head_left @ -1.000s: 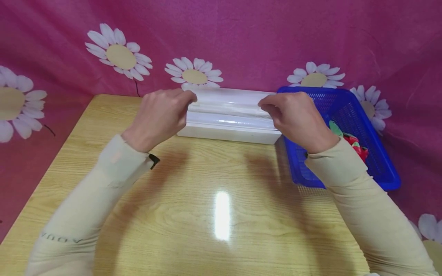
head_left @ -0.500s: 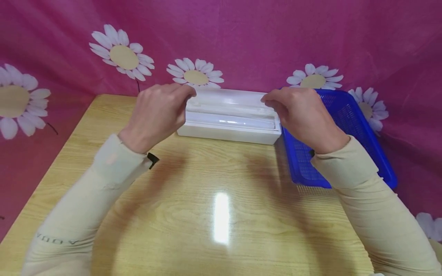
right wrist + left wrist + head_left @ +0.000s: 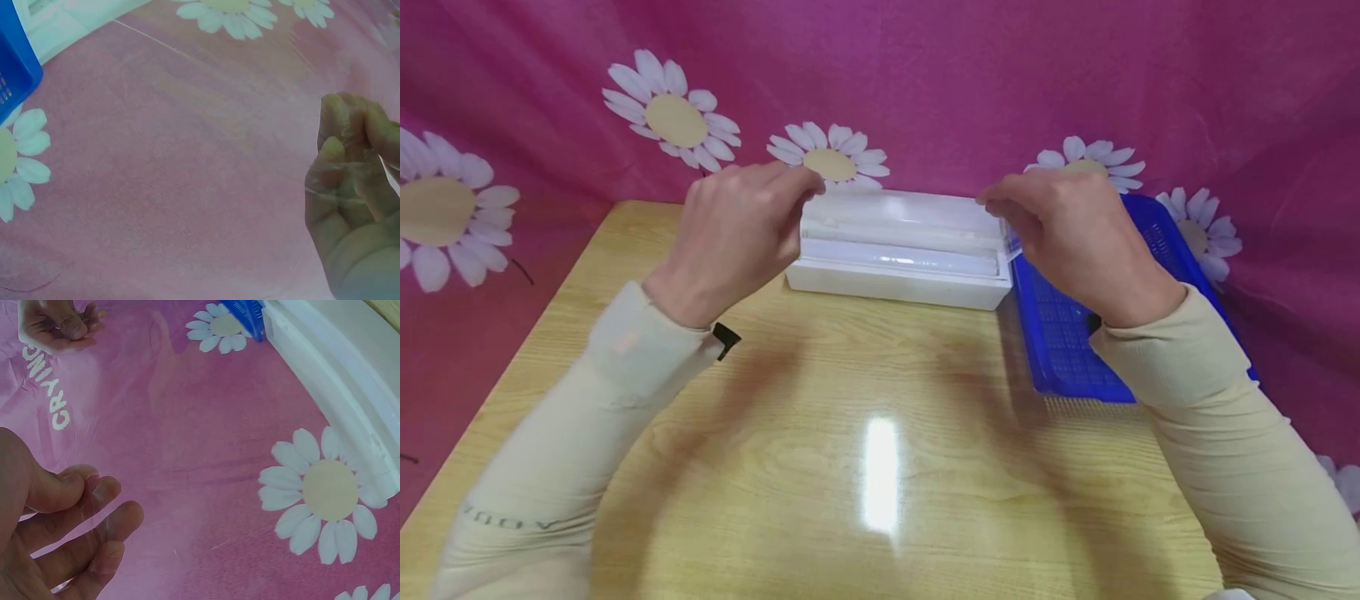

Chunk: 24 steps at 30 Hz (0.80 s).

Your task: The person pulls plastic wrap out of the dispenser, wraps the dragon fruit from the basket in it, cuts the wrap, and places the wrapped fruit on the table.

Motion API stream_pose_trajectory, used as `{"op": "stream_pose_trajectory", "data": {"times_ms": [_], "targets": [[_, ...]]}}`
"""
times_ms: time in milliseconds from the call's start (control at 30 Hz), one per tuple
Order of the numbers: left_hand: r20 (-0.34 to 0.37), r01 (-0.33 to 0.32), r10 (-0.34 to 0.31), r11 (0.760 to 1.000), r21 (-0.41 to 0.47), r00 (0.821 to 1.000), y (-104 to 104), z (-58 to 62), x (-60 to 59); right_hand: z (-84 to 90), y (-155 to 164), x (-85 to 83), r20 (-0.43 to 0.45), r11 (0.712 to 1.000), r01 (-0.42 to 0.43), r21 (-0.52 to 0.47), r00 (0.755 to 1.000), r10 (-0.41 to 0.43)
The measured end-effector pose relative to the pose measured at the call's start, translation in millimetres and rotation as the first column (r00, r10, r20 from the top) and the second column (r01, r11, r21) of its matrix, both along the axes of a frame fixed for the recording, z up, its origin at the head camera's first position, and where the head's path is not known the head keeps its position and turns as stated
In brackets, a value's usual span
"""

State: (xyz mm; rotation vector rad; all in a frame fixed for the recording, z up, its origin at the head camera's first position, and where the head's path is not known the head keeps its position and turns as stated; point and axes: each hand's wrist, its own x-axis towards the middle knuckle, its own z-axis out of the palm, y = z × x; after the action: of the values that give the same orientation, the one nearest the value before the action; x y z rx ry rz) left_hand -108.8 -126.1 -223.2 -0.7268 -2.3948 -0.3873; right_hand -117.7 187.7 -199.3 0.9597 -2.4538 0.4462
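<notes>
While a thin, clear film (image 3: 350,169) stretches between both hands above the long white dispenser box (image 3: 898,267), the left hand (image 3: 737,233) pinches one corner and the right hand (image 3: 1063,237) pinches the other, fingers curled on it. That box lies at the far edge of the glossy wood-grain bench (image 3: 865,433). A blue mesh basket (image 3: 1075,333) touches its right end, partly hidden by the right wrist. Pink daisy-print cloth (image 3: 940,92) hangs behind. Both beige sleeves angle inward.
</notes>
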Motion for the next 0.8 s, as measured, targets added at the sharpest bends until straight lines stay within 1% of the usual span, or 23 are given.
{"op": "stream_pose_trajectory", "data": {"times_ms": [167,333,567,800], "targets": [[-0.010,-0.003,0.004,1.000,0.009,1.000,0.4,6.2,2.7,6.6,0.5,4.9,0.031,0.999,0.037,-0.012,0.999,-0.036],[-0.036,-0.005,0.006,1.000,0.007,0.999,0.6,11.4,5.1,13.0,1.0,10.1,0.039,0.999,0.044,-0.022,0.998,-0.043],[-0.078,0.008,-0.008,1.000,0.006,0.997,0.7,18.2,10.2,17.7,1.6,14.4,-0.049,0.999,0.033,-0.022,0.998,-0.034],[-0.101,0.026,-0.024,1.000,0.014,0.995,1.1,24.1,17.2,24.3,4.4,20.1,-0.074,0.998,0.041,-0.036,0.996,-0.044]]}}
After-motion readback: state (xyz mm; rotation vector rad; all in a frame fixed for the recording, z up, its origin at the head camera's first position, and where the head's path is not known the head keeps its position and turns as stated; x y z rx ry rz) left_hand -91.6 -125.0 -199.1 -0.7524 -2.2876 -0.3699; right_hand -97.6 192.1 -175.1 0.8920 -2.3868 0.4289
